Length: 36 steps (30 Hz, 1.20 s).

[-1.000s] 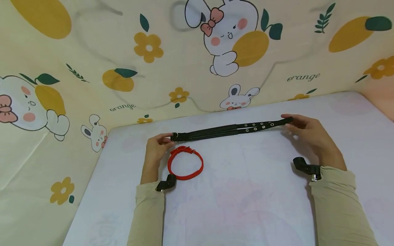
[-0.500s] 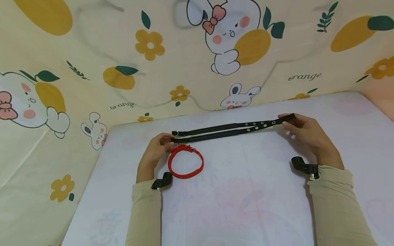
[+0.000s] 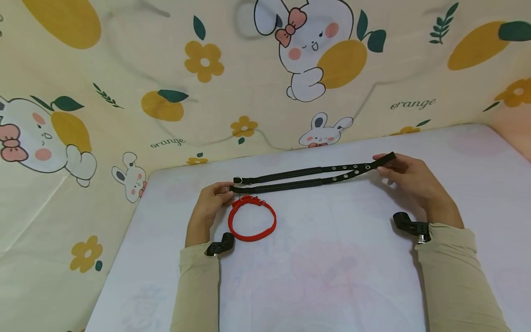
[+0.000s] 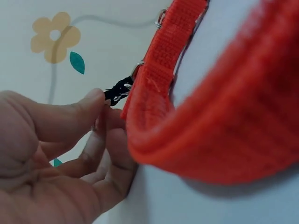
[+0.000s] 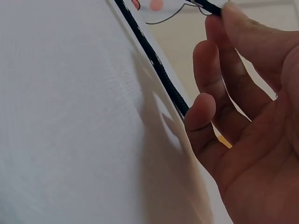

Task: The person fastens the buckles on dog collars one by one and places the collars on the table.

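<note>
While both forearms reach up from the bottom edge, the left hand (image 3: 210,199) pinches the black strap (image 3: 307,177) at frame center-left. Right hand (image 3: 408,179) pinches its other end at center-right, fingers curled; red collar (image 3: 251,218) lies just below.

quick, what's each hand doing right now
Left hand: pinches the buckle end of the black collar.
Right hand: pinches the collar's holed tip.

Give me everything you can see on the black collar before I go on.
The black collar is a long, narrow strap, apparently woven, lying across the far part of the white table. It shows as two strands that meet at the right end, where metal eyelets dot it. The right hand pinches that tip; the left hand pinches the near strand's left end. The red collar lies just in front.
</note>
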Each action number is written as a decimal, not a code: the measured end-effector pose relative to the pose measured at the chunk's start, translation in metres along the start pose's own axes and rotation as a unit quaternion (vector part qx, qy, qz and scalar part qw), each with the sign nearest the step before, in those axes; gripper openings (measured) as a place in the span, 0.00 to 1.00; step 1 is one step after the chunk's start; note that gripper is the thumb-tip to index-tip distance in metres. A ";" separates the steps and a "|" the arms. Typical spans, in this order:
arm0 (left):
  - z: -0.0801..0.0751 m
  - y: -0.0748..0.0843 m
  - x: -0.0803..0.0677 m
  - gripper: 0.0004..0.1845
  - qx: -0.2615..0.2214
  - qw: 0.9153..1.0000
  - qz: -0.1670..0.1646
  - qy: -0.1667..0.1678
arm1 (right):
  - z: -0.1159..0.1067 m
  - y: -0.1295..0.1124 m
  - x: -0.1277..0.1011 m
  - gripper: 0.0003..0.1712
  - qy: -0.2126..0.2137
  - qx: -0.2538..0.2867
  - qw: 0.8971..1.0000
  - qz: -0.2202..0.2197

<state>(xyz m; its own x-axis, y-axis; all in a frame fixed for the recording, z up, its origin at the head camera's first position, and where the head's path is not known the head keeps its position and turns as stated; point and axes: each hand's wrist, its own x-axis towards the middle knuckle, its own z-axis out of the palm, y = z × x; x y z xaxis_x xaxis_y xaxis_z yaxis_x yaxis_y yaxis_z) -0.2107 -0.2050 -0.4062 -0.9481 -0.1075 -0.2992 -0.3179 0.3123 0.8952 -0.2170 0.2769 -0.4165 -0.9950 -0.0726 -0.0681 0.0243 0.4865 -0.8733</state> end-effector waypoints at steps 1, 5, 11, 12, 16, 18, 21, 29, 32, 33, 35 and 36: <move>0.000 0.000 0.000 0.20 -0.010 1.000 -0.003 0.003 | 0.000 0.000 0.000 0.31 -0.002 -0.002 1.000 0.004; -0.001 -0.002 0.001 0.20 -0.046 0.999 -0.007 0.021 | 0.000 0.001 0.001 0.32 -0.015 0.002 1.000 0.020; -0.002 -0.004 0.000 0.21 -0.081 0.997 -0.004 0.016 | -0.002 -0.001 -0.002 0.29 -0.006 0.014 1.000 -0.001; -0.003 -0.003 0.000 0.20 -0.086 0.996 0.000 0.015 | -0.002 -0.002 -0.002 0.28 0.000 0.016 1.000 -0.011; -0.005 0.001 -0.003 0.20 -0.101 0.994 0.045 0.016 | -0.004 -0.008 -0.006 0.26 0.018 0.038 0.998 -0.043; -0.007 0.005 -0.005 0.19 -0.118 0.990 0.077 0.020 | -0.006 -0.012 -0.006 0.26 0.023 0.040 0.998 -0.050; -0.008 0.013 -0.009 0.17 -0.140 0.983 0.120 0.027 | -0.009 -0.019 -0.008 0.25 0.036 0.048 0.997 -0.056; -0.006 0.031 -0.021 0.11 -0.231 0.941 0.243 0.039 | -0.016 -0.041 -0.013 0.20 0.058 0.145 0.978 -0.142; -0.004 0.034 -0.024 0.08 -0.265 0.921 0.283 0.030 | -0.016 -0.048 -0.016 0.19 0.047 0.181 0.969 -0.164; -0.003 0.035 -0.025 0.07 -0.274 0.916 0.292 0.028 | -0.016 -0.051 -0.016 0.19 0.045 0.187 0.966 -0.171; -0.001 0.039 -0.026 0.09 -0.284 0.908 0.306 0.026 | -0.016 -0.055 -0.017 0.19 0.042 0.188 0.964 -0.182; 0.001 0.041 -0.027 0.10 -0.285 0.906 0.310 0.027 | -0.016 -0.058 -0.018 0.19 0.045 0.173 0.967 -0.183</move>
<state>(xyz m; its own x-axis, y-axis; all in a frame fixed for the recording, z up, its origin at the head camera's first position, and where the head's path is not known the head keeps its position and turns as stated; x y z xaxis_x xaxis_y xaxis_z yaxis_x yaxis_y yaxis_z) -0.1984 -0.1888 -0.3615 -0.9376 -0.1299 0.3225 0.3438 -0.2091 0.9155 -0.2025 0.2639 -0.3566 -0.9469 -0.1017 0.3051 -0.3163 0.1219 -0.9408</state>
